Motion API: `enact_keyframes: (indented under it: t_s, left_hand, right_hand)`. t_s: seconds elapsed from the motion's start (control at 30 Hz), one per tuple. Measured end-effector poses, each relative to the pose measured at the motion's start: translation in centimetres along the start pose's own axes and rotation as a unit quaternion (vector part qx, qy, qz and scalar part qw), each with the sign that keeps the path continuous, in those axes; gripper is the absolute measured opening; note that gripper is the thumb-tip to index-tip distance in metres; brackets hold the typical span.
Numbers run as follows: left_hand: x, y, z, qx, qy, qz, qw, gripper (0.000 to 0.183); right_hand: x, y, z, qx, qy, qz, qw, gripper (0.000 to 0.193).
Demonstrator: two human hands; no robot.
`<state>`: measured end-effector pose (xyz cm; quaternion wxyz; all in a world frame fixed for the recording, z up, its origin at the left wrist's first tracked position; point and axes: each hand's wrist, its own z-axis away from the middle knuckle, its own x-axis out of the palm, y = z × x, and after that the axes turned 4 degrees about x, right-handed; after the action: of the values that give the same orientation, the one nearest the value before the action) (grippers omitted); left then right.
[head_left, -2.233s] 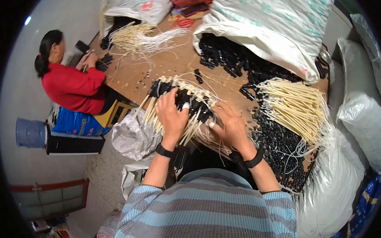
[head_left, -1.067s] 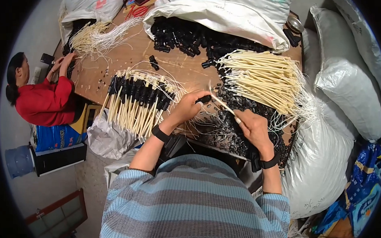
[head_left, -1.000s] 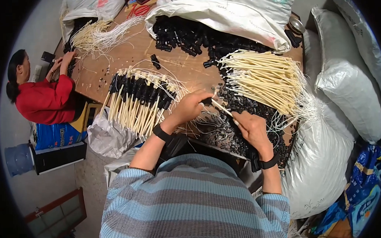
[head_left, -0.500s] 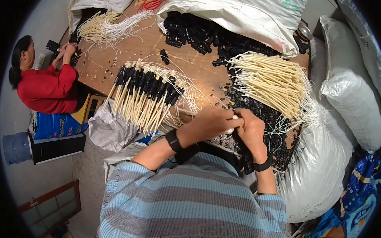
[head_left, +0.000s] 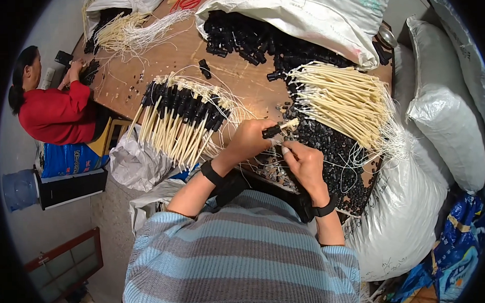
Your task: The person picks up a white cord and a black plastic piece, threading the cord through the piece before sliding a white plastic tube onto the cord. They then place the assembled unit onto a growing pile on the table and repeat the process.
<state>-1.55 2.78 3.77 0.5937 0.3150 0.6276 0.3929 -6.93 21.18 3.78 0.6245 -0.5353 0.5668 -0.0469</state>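
Both hands have shifted left — left hand (head_left: 250, 139) pinches a black-capped cream cable (head_left: 279, 128).

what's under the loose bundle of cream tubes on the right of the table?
The cream tube bundle lies on a heap of small black caps, which spreads out toward the right hand. Whether the wooden table is bare beneath the bundle cannot be seen; tubes and caps cover it.
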Motion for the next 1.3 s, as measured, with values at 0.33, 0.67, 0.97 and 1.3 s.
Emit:
enact_keyframes:
  t_s: [0.33,0.67,0.97,1.3]
  left_hand:
    - [0.2,-0.3,0.5,0.124,0.01,-0.148,0.981,0.043]
    - [0.0,0.9,0.0,0.083,-0.154,-0.103,0.979,0.046]
    - [0.4,0.1,-0.3,0.268,0.075,0.015,0.961,0.016]
    - [1.9,-4.7,-7.3,0.243,0.152,-0.154,0.945,0.043]
  right_hand:
    - [-0.5,0.3,-0.5,-0.002,0.042,0.033,0.999,0.012]
    - [0.0,-0.2,0.0,-0.024,-0.05,-0.002,0.998,0.017]
    - [0.0,0.2,0.2,-0.007,0.014,-0.05,0.999,0.013]
    - [-0.3,1.5,1.0,0.246,0.03,-0.195,0.949,0.008]
